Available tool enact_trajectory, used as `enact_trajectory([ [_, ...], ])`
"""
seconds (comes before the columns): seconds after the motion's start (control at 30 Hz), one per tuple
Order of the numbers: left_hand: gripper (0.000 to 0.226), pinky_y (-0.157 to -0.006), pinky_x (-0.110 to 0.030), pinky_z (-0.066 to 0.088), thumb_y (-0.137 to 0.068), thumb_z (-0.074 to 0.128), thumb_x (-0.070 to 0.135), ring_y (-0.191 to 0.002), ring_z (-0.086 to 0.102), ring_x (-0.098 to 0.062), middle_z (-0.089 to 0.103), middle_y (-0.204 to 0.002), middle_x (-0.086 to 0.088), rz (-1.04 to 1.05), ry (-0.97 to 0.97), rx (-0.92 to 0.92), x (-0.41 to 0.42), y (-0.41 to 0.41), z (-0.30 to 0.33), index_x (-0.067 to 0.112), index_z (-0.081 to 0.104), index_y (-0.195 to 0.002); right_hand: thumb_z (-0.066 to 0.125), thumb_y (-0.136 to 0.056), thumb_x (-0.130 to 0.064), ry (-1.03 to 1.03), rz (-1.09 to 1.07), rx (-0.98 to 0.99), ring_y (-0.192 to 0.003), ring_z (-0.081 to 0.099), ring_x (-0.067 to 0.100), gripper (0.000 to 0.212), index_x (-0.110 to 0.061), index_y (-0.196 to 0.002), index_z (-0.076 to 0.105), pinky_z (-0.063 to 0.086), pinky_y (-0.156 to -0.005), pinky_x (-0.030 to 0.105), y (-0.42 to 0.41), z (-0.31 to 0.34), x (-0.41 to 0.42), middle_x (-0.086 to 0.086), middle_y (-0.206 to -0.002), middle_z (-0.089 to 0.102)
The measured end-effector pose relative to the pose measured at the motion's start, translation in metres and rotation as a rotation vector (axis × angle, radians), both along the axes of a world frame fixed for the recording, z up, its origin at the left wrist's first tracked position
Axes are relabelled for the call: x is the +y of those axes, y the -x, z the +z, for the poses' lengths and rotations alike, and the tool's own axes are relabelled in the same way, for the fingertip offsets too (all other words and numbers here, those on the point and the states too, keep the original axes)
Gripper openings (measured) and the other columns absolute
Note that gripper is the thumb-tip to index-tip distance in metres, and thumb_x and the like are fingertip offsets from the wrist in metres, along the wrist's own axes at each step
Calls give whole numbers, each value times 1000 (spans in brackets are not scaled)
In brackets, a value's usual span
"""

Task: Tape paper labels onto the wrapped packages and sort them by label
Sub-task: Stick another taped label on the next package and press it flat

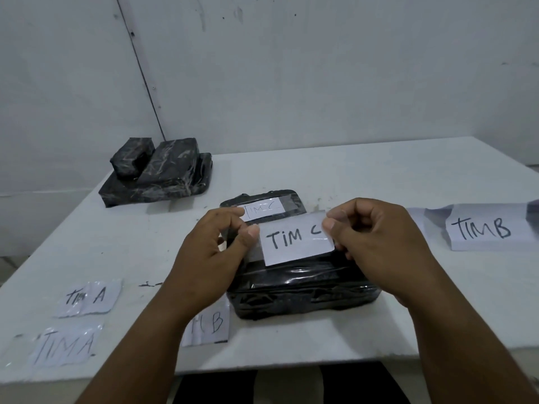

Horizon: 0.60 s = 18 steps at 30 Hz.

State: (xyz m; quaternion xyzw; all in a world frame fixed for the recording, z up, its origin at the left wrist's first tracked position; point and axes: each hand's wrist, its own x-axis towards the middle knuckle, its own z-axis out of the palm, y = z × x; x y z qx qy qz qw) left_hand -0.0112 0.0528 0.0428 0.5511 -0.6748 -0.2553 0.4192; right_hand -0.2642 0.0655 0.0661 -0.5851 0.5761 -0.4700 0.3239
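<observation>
A white paper label reading "TIM C" is held between both hands just above a black wrapped package near the table's front. My left hand pinches its left edge. My right hand pinches its upper right corner. Whether clear tape is on the label I cannot tell. Behind it lies a second black package with a "TIM C" label taped on top.
A stack of three black wrapped packages sits at the back left of the white table. Two "TIM A" labels lie front left, a "TIM B" label under my left forearm, another "TIM B" label at right.
</observation>
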Motion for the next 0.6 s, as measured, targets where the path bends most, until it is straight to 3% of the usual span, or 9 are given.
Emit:
enact_trajectory([
  [0.1,22,-102,-43,51,-94,65,45,-119,58,3,64,-117,24,25,6,-33,0,5,-1,28,64,-80,77,-89,-33,-4,-51,104,-62,64,0,9,-29,-81,73,46,-62,14,2,-1,-1,-14,-71,72],
  [0.17,20,-100,-37,49,-91,67,44,-119,54,7,63,-119,22,39,35,-88,-1,9,-2,29,63,-78,77,-88,-33,5,-94,172,-66,63,-4,9,-30,-80,73,42,-56,5,3,-3,-1,-21,-73,70],
  [0.27,22,-92,-24,43,-89,69,43,-122,51,7,62,-116,21,41,66,-152,-2,13,-3,28,61,-74,77,-88,-31,17,-132,227,-75,62,-11,11,-30,-79,71,38,-59,-2,3,-5,-1,-31,-78,67],
  [0.47,23,-90,-23,38,-89,68,43,-121,52,-1,60,-116,19,47,66,-245,-4,16,-2,30,60,-72,76,-88,-32,-13,-133,289,-75,61,-13,13,-31,-77,69,36,-54,4,4,-9,-3,-34,-76,65],
  [0.6,24,-88,-11,34,-89,67,42,-117,52,1,59,-114,21,59,71,-259,-3,17,-1,28,59,-71,77,-87,-32,-7,-132,304,-76,61,-12,13,-30,-77,70,41,-58,2,4,-11,-4,-32,-76,66],
])
